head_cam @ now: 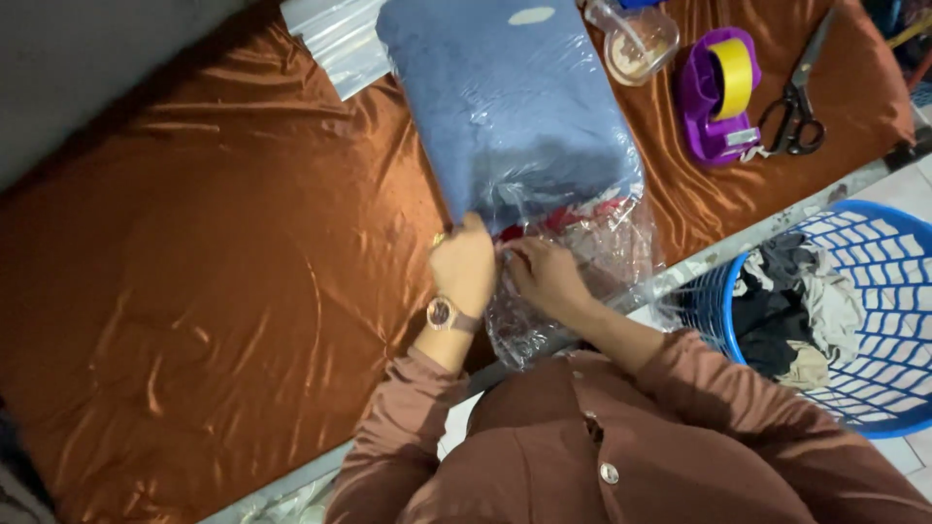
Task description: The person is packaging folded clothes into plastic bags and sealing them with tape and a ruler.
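Blue folded cloth [510, 102] already inside clear bag [573, 262]. Bag mouth unsealed. Left hand [464, 264], right hand [546, 277] both grip mouth. Tape dispenser [720, 97] at 1 o'clock, untouched.

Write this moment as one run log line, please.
left hand: on plastic bag mouth | right hand: on the same | blue folded cloth: inside bag | tape dispenser, scissors: untouched

Open copper satin tablecloth [194, 291] stretches unobstructed to the left of the bagged blue fabric bundle [505, 97]. On the right, a purple tape dispenser [714, 97], scissors [798, 107] and plastic jar [641, 39] crowd the passage; a blue laundry basket [854, 320] blocks the table's edge.
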